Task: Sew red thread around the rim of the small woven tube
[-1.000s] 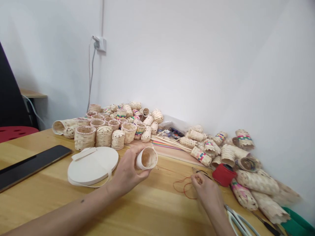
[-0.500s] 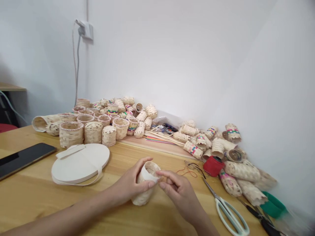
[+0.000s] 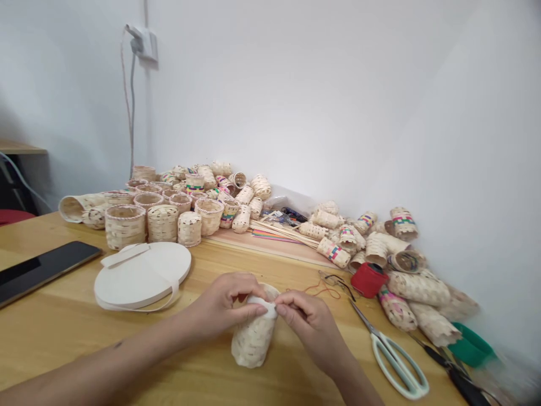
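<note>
A small woven basket of pale strips is tilted over the table, its mouth facing up and away. A white band runs round its rim. My left hand is closed on the rim from the left, thumb outside on the band and fingers over the far edge. My right hand pinches thumb and forefinger together at the right side of the rim. Whatever sits in that pinch is too small to make out. Left of the hands lies a flat roll of white tape with a loose loop.
Scissors lie at the right, near a red spool, eyeglasses and a green container. Many woven baskets are heaped along the wall. A phone rests at the left on the wooden table.
The basket has swung more upright and a little lower. My left fingers have moved from its side onto the rim; my right hand stays pinched beside it. The whole view has shifted slightly.
</note>
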### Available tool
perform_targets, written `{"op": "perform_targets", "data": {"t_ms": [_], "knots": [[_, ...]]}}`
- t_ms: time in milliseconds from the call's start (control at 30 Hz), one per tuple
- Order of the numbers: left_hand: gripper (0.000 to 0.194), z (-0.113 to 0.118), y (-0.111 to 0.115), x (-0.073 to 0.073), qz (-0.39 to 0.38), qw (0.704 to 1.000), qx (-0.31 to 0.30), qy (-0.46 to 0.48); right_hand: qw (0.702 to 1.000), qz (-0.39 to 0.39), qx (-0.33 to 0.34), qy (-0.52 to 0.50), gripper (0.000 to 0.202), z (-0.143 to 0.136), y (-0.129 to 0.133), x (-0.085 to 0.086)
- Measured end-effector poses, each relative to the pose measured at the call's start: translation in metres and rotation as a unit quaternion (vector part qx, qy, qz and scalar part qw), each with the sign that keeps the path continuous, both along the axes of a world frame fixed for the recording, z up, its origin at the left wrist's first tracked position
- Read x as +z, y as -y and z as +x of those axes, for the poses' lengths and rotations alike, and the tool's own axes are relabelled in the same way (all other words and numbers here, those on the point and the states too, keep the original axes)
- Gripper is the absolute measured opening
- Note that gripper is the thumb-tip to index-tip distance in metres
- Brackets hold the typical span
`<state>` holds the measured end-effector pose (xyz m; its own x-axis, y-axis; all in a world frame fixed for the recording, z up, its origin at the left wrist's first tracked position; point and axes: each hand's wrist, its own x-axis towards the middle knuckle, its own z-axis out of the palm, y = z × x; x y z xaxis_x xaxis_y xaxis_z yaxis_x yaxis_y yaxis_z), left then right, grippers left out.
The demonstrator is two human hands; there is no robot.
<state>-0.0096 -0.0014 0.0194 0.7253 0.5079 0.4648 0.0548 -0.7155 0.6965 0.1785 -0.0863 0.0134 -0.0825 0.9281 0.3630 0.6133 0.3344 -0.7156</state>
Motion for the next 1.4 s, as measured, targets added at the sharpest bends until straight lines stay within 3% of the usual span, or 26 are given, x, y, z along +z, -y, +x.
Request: {"op": "perform_targets", "data": {"t_ms": [167, 300, 467, 567, 767, 1400], "knots": [[0.021, 0.002, -0.005, -0.008, -0.062, 0.996, 0.063, 0.031, 0.995, 0.03, -0.085, 0.041, 0.038, 0.0, 0.002, 0.004], [0.022, 0.003, -0.009, -0.011, -0.086, 0.993, 0.066, 0.046, 0.994, 0.071, -0.05, 0.073, 0.032, -0.003, 0.004, 0.004], [0.022, 0.005, -0.007, -0.012, -0.092, 0.993, 0.068, 0.041, 0.999, 0.021, -0.036, 0.028, 0.017, -0.01, 0.0, -0.005], [0.023, 0.005, -0.007, -0.012, -0.092, 0.992, 0.078, 0.033, 0.999, 0.014, -0.046, 0.002, 0.016, -0.013, -0.002, -0.008], [0.024, 0.006, -0.006, -0.013, -0.081, 0.993, 0.087, 0.029, 0.989, 0.113, -0.067, 0.06, 0.013, -0.012, -0.002, -0.008], [0.023, 0.005, -0.004, -0.01, -0.06, 0.994, 0.086, 0.031, 0.99, 0.118, -0.053, 0.06, 0.016, -0.009, -0.002, -0.011]]}}
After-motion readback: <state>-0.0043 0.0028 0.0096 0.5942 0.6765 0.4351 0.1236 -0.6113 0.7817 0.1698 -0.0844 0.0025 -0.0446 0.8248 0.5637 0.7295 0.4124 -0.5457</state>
